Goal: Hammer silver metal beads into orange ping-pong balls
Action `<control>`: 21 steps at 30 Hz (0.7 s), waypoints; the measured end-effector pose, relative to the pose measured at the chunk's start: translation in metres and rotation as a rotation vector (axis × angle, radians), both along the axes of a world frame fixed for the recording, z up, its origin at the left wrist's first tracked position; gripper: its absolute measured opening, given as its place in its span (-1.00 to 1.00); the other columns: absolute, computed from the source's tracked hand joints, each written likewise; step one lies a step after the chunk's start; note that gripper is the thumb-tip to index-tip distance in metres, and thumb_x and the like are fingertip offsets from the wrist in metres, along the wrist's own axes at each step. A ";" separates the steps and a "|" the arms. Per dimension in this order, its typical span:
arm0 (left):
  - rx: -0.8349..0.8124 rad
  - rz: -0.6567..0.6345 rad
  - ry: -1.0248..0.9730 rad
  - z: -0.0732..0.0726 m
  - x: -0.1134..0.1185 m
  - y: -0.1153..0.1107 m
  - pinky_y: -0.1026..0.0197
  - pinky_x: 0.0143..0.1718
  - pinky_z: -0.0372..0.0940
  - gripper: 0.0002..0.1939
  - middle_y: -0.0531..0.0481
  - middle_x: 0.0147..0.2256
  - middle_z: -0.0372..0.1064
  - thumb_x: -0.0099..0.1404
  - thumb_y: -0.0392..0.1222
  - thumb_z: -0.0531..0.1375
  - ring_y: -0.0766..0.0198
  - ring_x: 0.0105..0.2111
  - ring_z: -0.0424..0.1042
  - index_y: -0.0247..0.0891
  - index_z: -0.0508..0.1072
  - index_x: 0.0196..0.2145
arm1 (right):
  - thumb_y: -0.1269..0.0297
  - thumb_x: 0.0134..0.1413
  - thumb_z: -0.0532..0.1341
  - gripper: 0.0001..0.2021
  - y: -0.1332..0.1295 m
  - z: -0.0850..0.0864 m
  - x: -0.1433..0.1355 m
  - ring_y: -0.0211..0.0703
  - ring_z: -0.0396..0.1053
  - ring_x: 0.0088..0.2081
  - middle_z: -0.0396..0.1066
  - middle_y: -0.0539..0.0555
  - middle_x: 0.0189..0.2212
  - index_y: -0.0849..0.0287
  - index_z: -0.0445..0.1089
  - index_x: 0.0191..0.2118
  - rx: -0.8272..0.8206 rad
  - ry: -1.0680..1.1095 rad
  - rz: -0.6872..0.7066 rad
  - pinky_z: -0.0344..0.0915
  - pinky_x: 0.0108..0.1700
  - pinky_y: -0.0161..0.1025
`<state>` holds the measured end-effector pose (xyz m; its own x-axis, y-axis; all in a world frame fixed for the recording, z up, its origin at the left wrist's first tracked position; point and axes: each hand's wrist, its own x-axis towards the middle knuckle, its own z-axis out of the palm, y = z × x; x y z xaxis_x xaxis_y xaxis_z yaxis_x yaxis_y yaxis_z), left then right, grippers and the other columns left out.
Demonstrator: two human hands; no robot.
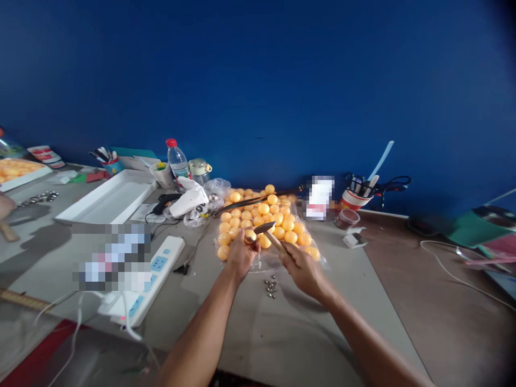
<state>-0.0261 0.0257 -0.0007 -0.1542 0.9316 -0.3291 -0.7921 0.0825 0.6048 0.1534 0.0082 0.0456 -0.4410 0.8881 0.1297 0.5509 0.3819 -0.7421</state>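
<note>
Leftward, at the edge of the view, a co-worker (pixel 5 207) is showing only in part, near a shallow box of orange balls (pixel 18 171) and a cluster of shiny metal pieces (pixel 46 198). An empty white tray (pixel 110 198) is lying on the grey table (pixel 237 344), and a power strip (pixel 163 263) is sitting nearer the person, with white cables trailing from its near end. Behind, a red-capped bottle (pixel 176 159) is standing beside a lidded jar (pixel 199 167).

Toward the middle, the left hand (pixel 241 257) is pinching an orange ball (pixel 250 235) in its fingers, over the near part of a clear plastic bag (pixel 258 264) that is holding many more orange balls (pixel 290 236). Small metal balls (pixel 271 287) are lying loose on the table, between the forearms. The right hand (pixel 302 266) is clasping a hammer (pixel 275 242) by its wooden handle; its head is hovering close to the held ball, though whether they are touching is unclear.

Farther right, a red-and-white cup (pixel 355 200) is holding scissors and other tools, with a small round tub (pixel 347 218) sitting just in front.
</note>
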 end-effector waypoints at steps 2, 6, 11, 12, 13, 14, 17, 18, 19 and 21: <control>-0.007 -0.010 -0.017 0.000 0.000 0.001 0.26 -0.54 0.19 -0.76 0.00 -0.48 0.33 0.35 0.00 0.13 0.35 -0.61 0.25 -0.25 0.34 -0.24 | 0.24 0.26 0.03 -0.74 -0.003 0.001 -0.001 -0.05 0.47 -0.29 0.52 0.16 -0.29 0.18 0.40 -0.10 0.113 -0.036 -0.010 0.37 -0.27 -0.21; -0.002 -0.006 -0.064 0.005 -0.001 -0.001 0.27 -0.54 0.20 -0.84 0.06 -0.51 0.28 0.35 -0.09 0.13 0.34 -0.61 0.26 -0.24 0.34 -0.22 | 0.28 0.29 0.00 -0.62 -0.003 -0.006 -0.001 0.05 0.52 -0.14 0.53 0.28 -0.08 0.23 0.35 0.12 0.246 -0.132 -0.002 0.43 -0.13 -0.12; -0.063 -0.017 -0.164 0.013 -0.002 -0.006 0.33 -0.54 0.20 -0.89 0.07 -0.52 0.28 0.37 -0.17 0.14 0.40 -0.63 0.22 -0.27 0.35 -0.20 | 0.35 0.27 0.02 -0.67 0.000 -0.017 0.002 0.01 0.55 -0.19 0.56 0.25 -0.12 0.21 0.43 0.03 0.262 -0.270 0.072 0.46 -0.18 -0.16; -0.059 -0.017 -0.169 0.013 -0.002 -0.007 0.33 -0.54 0.19 -0.88 0.08 -0.53 0.26 0.38 -0.16 0.13 0.40 -0.63 0.21 -0.27 0.35 -0.21 | 0.35 0.27 0.02 -0.67 0.001 -0.017 0.003 0.01 0.55 -0.19 0.56 0.25 -0.12 0.20 0.42 0.04 0.272 -0.268 0.067 0.46 -0.18 -0.16; -0.047 -0.018 -0.169 0.014 -0.002 -0.007 0.33 -0.55 0.19 -0.86 0.08 -0.54 0.25 0.39 -0.14 0.12 0.40 -0.64 0.20 -0.26 0.36 -0.21 | 0.34 0.28 0.02 -0.67 0.000 -0.016 0.004 0.01 0.55 -0.19 0.56 0.24 -0.12 0.20 0.42 0.05 0.284 -0.261 0.055 0.47 -0.19 -0.16; -0.036 -0.018 -0.165 0.014 -0.001 -0.008 0.33 -0.55 0.18 -0.84 0.09 -0.54 0.24 0.39 -0.11 0.12 0.40 -0.64 0.20 -0.26 0.36 -0.21 | 0.34 0.29 0.02 -0.66 0.000 -0.016 0.005 0.01 0.55 -0.19 0.56 0.23 -0.12 0.20 0.40 0.07 0.297 -0.251 0.041 0.47 -0.20 -0.17; -0.037 -0.011 -0.143 0.015 0.000 -0.008 0.33 -0.55 0.16 -0.82 0.08 -0.53 0.25 0.39 -0.07 0.13 0.40 -0.63 0.19 -0.25 0.36 -0.21 | 0.32 0.32 0.01 -0.65 -0.002 -0.013 0.007 -0.01 0.56 -0.20 0.56 0.23 -0.12 0.21 0.38 0.11 0.345 -0.228 0.014 0.47 -0.21 -0.19; -0.041 -0.019 -0.149 0.016 -0.001 -0.008 0.32 -0.55 0.17 -0.82 0.08 -0.53 0.25 0.39 -0.08 0.13 0.39 -0.62 0.20 -0.25 0.37 -0.20 | 0.31 0.32 0.01 -0.65 -0.002 -0.013 0.006 -0.01 0.56 -0.21 0.57 0.23 -0.12 0.21 0.38 0.11 0.361 -0.230 0.014 0.46 -0.21 -0.20; -0.041 -0.033 -0.165 0.016 -0.002 -0.008 0.31 -0.54 0.19 -0.84 0.08 -0.52 0.26 0.39 -0.10 0.12 0.38 -0.61 0.22 -0.24 0.37 -0.19 | 0.31 0.32 0.01 -0.65 -0.002 -0.013 0.006 -0.02 0.56 -0.21 0.57 0.23 -0.13 0.22 0.38 0.11 0.377 -0.237 0.017 0.46 -0.21 -0.20; -0.033 -0.069 -0.211 0.016 -0.004 -0.009 0.30 -0.50 0.24 -0.85 0.08 -0.51 0.28 0.39 -0.19 0.09 0.36 -0.59 0.27 -0.24 0.38 -0.14 | 0.31 0.32 0.02 -0.65 -0.003 -0.013 0.005 -0.01 0.56 -0.23 0.58 0.23 -0.18 0.24 0.40 0.09 0.403 -0.264 0.025 0.46 -0.22 -0.21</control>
